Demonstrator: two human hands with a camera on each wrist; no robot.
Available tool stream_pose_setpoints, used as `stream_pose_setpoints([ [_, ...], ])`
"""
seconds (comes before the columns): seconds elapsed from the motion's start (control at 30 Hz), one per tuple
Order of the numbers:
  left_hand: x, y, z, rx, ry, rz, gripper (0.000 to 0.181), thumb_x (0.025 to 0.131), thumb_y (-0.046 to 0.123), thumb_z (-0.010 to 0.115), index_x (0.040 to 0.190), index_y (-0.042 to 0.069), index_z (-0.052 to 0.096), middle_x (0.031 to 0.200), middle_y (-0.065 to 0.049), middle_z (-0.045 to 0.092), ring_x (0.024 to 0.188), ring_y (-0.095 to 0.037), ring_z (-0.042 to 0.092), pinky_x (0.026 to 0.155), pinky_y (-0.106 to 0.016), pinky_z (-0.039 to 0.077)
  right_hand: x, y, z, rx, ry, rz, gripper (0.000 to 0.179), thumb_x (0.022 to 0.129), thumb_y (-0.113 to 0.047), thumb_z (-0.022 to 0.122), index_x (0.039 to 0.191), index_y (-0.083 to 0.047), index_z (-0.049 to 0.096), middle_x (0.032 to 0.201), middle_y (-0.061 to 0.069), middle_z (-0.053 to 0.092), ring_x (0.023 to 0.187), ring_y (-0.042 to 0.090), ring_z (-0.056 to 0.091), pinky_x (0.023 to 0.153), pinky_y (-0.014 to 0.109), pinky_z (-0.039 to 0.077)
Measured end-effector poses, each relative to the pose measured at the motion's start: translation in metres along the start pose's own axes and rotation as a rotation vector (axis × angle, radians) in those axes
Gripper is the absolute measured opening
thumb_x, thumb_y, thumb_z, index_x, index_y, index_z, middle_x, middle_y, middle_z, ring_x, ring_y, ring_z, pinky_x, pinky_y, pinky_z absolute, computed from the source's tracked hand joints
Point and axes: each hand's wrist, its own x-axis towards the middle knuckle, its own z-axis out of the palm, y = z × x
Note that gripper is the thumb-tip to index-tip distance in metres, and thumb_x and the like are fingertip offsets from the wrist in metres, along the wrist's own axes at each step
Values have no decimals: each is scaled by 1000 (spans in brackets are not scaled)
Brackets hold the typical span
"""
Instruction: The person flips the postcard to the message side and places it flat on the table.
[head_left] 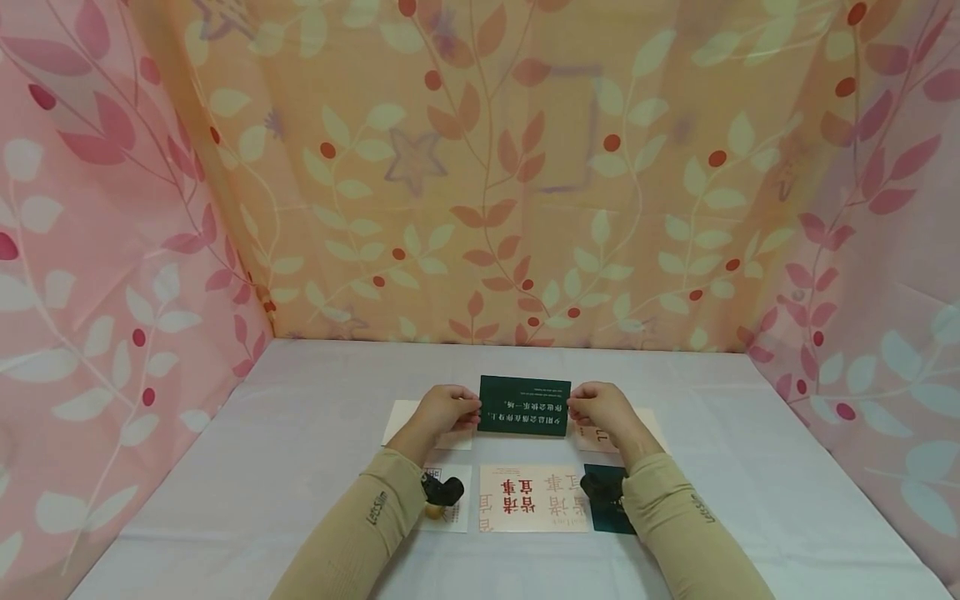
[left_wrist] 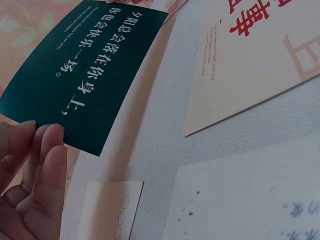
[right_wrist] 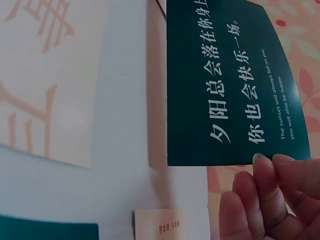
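Note:
A dark green postcard (head_left: pixel 523 406) with white lettering is held up above the table, its text upside down in the head view. My left hand (head_left: pixel 448 408) pinches its left edge between thumb and fingers. At the opposite edge my right hand (head_left: pixel 600 406) pinches it the same way. The left wrist view shows the left fingertips on one corner of the green postcard (left_wrist: pixel 90 70). In the right wrist view, the right thumb and fingers grip an end of the same postcard (right_wrist: pixel 235 90). Below it lies a cream postcard (head_left: pixel 534 498) with red characters.
Under the left wrist lies a white card (head_left: pixel 455 508), with a second green card (head_left: pixel 611 508) beneath the right wrist. Behind the hands are a cream card (head_left: pixel 401 417) and another printed card (head_left: pixel 651 425). The white-covered table (head_left: pixel 300 375) meets floral curtains (head_left: pixel 480 208).

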Motion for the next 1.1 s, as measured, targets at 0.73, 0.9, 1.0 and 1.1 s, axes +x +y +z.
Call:
stream_pose_setpoints([
  [0.73,0,2,-2,-89,-14,-62,20,92,16,54,93,-1,65,81,-12,65,72,-19,66,73,-35,54,0,5,-7,90,-78,-8,14,91,-10,55,94,1,63,85,10,67,81,27,63,75,34,53],
  [0.9,1,2,-1,-83,-11,-63,19,91,16,55,93,0,65,82,-12,66,75,-21,67,70,-33,54,0,5,-8,89,-87,-9,15,91,-11,55,94,1,63,87,11,67,84,29,63,75,34,54],
  [1.0,2,2,-1,-76,-14,-59,18,91,16,55,93,1,66,83,-13,67,76,-22,67,68,-31,55,1,6,-9,77,-91,-6,15,91,-12,55,95,0,63,89,11,67,85,29,63,75,33,53],
  [1.1,2,3,-1,-74,-19,-52,17,90,14,56,93,0,66,84,-14,67,75,-22,67,67,-30,55,1,7,-9,78,-91,-2,14,91,-12,56,94,-1,64,90,11,67,86,29,63,75,32,53],
])
